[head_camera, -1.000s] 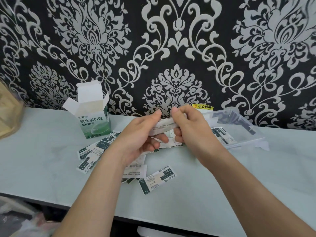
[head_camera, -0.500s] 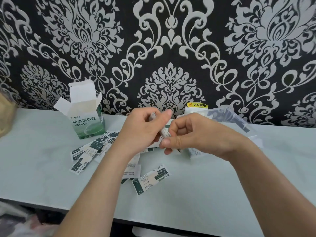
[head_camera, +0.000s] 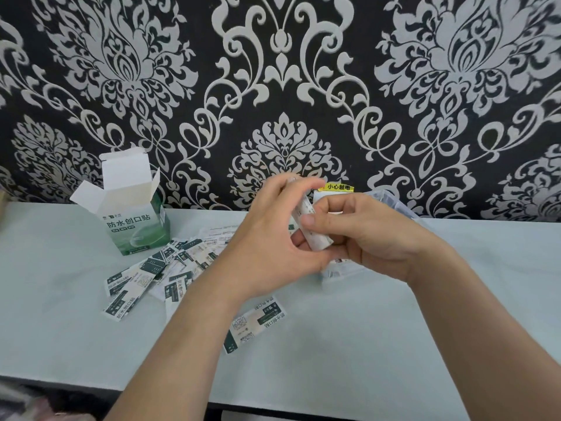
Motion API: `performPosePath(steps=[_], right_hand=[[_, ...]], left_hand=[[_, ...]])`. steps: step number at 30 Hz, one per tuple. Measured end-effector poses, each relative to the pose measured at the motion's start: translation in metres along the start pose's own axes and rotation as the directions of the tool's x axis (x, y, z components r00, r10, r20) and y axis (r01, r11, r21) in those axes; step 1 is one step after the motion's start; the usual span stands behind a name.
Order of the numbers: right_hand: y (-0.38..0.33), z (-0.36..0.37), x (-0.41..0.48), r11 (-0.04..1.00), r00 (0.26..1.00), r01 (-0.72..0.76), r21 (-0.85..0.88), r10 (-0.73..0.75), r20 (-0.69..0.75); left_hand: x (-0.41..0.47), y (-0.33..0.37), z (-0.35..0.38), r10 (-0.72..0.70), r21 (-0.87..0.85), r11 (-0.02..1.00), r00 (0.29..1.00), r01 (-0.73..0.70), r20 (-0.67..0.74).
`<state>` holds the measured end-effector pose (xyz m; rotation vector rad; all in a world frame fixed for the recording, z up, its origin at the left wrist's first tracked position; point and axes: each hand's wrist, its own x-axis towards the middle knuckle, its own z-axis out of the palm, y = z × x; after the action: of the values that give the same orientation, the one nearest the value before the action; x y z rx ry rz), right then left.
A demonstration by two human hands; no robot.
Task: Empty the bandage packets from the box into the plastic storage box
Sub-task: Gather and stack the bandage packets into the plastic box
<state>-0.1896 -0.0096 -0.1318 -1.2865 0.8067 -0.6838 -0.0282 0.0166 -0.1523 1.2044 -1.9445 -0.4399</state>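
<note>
Left hand [head_camera: 267, 238]: fingers curled round a stack of bandage packets [head_camera: 312, 232].
Right hand [head_camera: 364, 235]: thumb and fingers pinch the same stack from 3 o'clock.
Box [head_camera: 133, 217]: upright, flaps open, 9 o'clock of the hands.
Loose packets [head_camera: 158, 268]: scattered on the table [head_camera: 394, 344], 8 o'clock.
Plastic storage box [head_camera: 391, 202]: 1 o'clock behind the right hand, seemingly clear, mostly hidden.

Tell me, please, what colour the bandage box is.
The bandage box is green with white flaps; head view.

A domestic room, by the look of it. Black wallpaper with silver damask flourishes [head_camera: 282, 86] rises behind a pale green tabletop [head_camera: 394, 344].
</note>
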Motion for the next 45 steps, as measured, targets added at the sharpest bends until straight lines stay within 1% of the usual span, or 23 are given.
performPosePath(steps=[4,8,10,12,13,14,15,16,18,19,20,21,22,23,25,28,30,32,34,38,41,45], right_hand=[[-0.001,-0.005,-0.005,1.000,1.000,0.023,0.021,-0.024,0.004],[-0.004,-0.011,-0.008,0.989,0.996,0.080,0.122,-0.083,0.020],[-0.005,-0.015,-0.009,0.992,0.996,0.082,0.099,-0.084,0.011],[-0.003,-0.020,-0.008,0.996,0.997,0.071,0.062,-0.068,-0.047],[-0.003,-0.023,-0.008,0.997,0.993,0.072,0.021,-0.069,-0.090],[-0.002,-0.026,-0.008,0.995,0.986,0.080,-0.056,-0.087,-0.145],[-0.002,-0.029,-0.007,0.980,0.971,0.089,-0.179,-0.125,-0.203],[-0.001,-0.031,-0.006,0.939,0.951,0.083,-0.333,-0.175,-0.257],[0.001,-0.032,-0.002,0.792,0.907,0.027,-0.610,-0.276,-0.318],[0.002,-0.030,0.001,0.715,0.892,0.004,-0.700,-0.319,-0.320],[0.003,-0.027,0.003,0.660,0.886,-0.002,-0.752,-0.347,-0.307],[0.004,-0.024,0.004,0.633,0.890,0.000,-0.774,-0.353,-0.289],[0.005,-0.023,0.004,0.640,0.903,0.009,-0.769,-0.336,-0.269],[0.005,-0.025,0.003,0.677,0.918,0.022,-0.736,-0.306,-0.254],[0.006,-0.032,0.003,0.783,0.931,0.052,-0.620,-0.263,-0.253],[0.009,-0.050,0.006,0.893,0.903,0.029,-0.449,-0.215,-0.371],[0.011,-0.055,0.010,0.936,0.912,0.002,-0.353,-0.146,-0.383],[0.012,-0.057,0.013,0.950,0.921,-0.027,-0.310,-0.097,-0.377],[0.012,-0.059,0.015,0.953,0.916,-0.046,-0.301,-0.080,-0.394],[0.014,-0.070,0.018,0.934,0.882,-0.098,-0.345,-0.079,-0.465],[0.016,-0.079,0.020,0.865,0.860,-0.195,-0.462,-0.076,-0.504],[0.017,-0.086,0.024,0.701,0.852,-0.340,-0.627,-0.052,-0.521]], left_hand=[[0.004,0.007,0.006,0.037,-0.012,0.999,0.999,-0.038,-0.028],[0.010,0.017,0.018,0.119,0.003,0.993,0.993,-0.119,-0.022],[0.011,0.018,0.020,0.107,-0.046,0.993,0.994,-0.108,-0.018],[0.013,0.016,0.018,0.053,-0.087,0.995,0.998,-0.052,0.014],[0.014,0.014,0.016,0.010,-0.119,0.993,0.999,-0.004,0.046],[0.017,0.013,0.014,-0.036,-0.166,0.985,0.997,0.047,0.066],[0.018,0.012,0.012,-0.089,-0.218,0.971,0.995,0.098,0.051],[0.021,0.013,0.012,-0.156,-0.270,0.951,0.988,0.150,0.000],[0.029,0.016,0.015,-0.321,-0.369,0.891,0.942,0.265,-0.098],[0.033,0.017,0.017,-0.389,-0.405,0.857,0.916,0.320,-0.097],[0.036,0.017,0.021,-0.431,-0.415,0.835,0.899,0.362,-0.083],[0.038,0.015,0.025,-0.453,-0.411,0.826,0.888,0.386,-0.076],[0.039,0.013,0.028,-0.464,-0.403,0.825,0.882,0.397,-0.082],[0.040,0.010,0.030,-0.475,-0.400,0.823,0.875,0.404,-0.094],[0.042,0.005,0.031,-0.501,-0.420,0.807,0.858,0.415,-0.114],[0.047,0.003,0.034,-0.529,-0.470,0.777,0.840,0.420,-0.124],[0.049,0.001,0.037,-0.531,-0.461,0.781,0.836,0.421,-0.136],[0.052,0.001,0.040,-0.534,-0.445,0.788,0.832,0.425,-0.151],[0.057,0.000,0.041,-0.535,-0.412,0.800,0.829,0.436,-0.162],[0.070,-0.006,0.051,-0.526,-0.269,0.833,0.843,0.484,-0.113],[0.079,-0.008,0.058,-0.473,-0.027,0.881,0.877,0.472,-0.086],[0.088,-0.005,0.065,-0.409,0.295,0.871,0.912,0.392,-0.004]])
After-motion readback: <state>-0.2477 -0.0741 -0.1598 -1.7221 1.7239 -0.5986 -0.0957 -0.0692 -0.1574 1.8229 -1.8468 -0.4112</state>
